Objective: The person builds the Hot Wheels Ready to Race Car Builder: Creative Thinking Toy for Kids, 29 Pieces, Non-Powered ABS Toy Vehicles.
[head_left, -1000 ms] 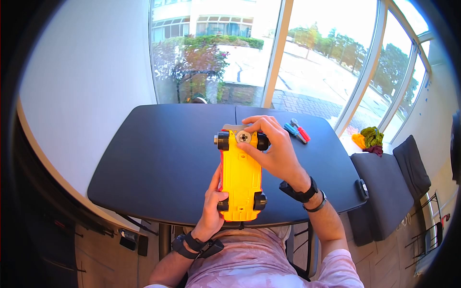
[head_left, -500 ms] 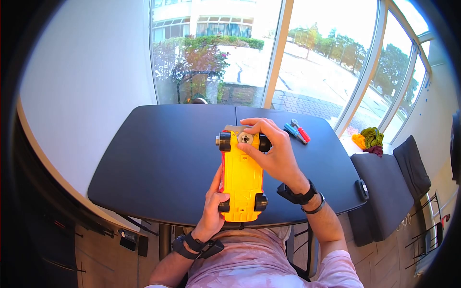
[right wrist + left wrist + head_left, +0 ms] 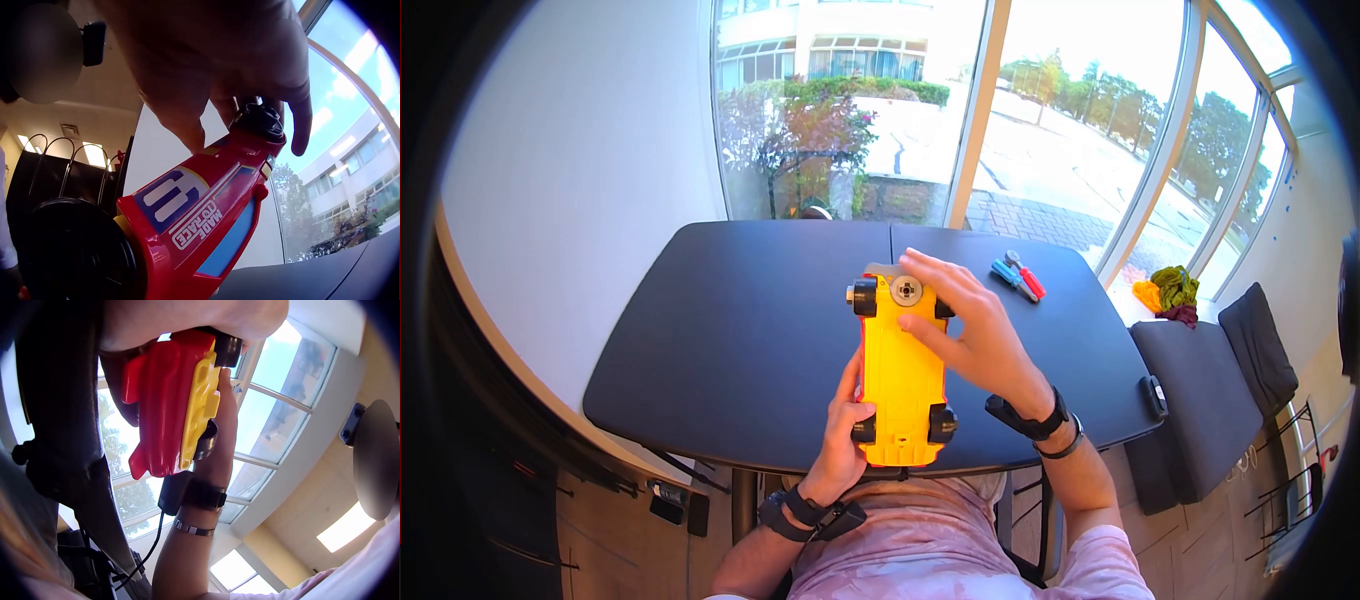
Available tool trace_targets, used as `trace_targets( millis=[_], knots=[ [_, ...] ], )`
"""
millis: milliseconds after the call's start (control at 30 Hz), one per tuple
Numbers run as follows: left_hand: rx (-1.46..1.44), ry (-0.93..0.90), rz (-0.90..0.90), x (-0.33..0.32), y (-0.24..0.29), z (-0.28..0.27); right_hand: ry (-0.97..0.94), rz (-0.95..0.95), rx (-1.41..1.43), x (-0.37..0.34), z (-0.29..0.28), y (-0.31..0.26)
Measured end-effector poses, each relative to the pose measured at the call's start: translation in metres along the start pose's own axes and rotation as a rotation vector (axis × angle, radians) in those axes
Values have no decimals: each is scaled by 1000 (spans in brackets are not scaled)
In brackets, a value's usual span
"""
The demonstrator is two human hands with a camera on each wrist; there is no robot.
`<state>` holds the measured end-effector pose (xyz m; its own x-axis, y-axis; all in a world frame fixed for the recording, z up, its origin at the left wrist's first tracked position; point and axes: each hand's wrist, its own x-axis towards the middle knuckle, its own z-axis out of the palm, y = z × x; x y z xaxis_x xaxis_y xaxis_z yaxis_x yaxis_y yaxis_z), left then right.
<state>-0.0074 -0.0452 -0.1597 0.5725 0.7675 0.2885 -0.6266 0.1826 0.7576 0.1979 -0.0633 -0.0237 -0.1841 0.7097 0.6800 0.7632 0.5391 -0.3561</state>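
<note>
A toy race car (image 3: 905, 385) is held over the near side of the table, its yellow underside facing up. My left hand (image 3: 838, 445) grips the car's lower end, thumb beside a black wheel (image 3: 863, 430). Set into the underside near the far end is a round grey piece (image 3: 907, 291) with a cross-shaped centre. Fairly straight and spread, the fingers of my right hand (image 3: 990, 335) reach over the far right wheel, partly hiding it. In the right wrist view, the red body (image 3: 219, 215) carries a number and "Made to Race" lettering.
Blue and red-handled tools (image 3: 1020, 275) lie at the far right of the dark table (image 3: 720, 330). A small black device (image 3: 1153, 395) sits at the right edge. Dark cushioned seating (image 3: 1200, 400) and coloured cloths (image 3: 1175, 290) are beyond it, near the windows.
My right hand's fingers and thumb have straightened and spread apart, moving off the round grey piece, which now shows fully. The left hand keeps hold of the toy car in about the same place.
</note>
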Motion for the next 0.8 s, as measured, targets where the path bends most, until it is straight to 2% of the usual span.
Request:
trace_targets(
  millis=[33, 133, 233, 333, 433, 467, 533, 567, 667, 700, 800],
  knots=[
    [-14, -2, -1, 0, 0, 1, -15, -57, -63, -4, 0, 1],
    [-31, 54, -5, -4, 1, 5, -95, -15, -184, -22, -3, -12],
    [-45, 67, 11, -3, 1, 7, -201, -87, -186, -39, -18, -28],
    [35, 121, 54, -2, 9, 7, -405, -49, 46, -54, -33, -38],
    [74, 58, 70, -1, 29, 4, -264, 25, 191, -71, -42, -41],
    [168, 48, 100, 0, 35, 4, -223, 51, 226, -76, -45, -40],
    [353, 26, 166, 5, 45, 4, -290, 371, 294, -79, -54, -43],
    [333, 42, 193, 7, 45, 3, -321, 527, 328, -79, -57, -45],
    [688, -82, 287, 15, 63, 4, -245, 615, 778, -91, -38, -24],
    [495, -272, 451, 20, 83, 25, -201, 694, 976, -92, -34, -27],
    [1335, -304, 758, 30, 93, 13, -101, 887, 1440, -98, -22, -34]
  ],
)
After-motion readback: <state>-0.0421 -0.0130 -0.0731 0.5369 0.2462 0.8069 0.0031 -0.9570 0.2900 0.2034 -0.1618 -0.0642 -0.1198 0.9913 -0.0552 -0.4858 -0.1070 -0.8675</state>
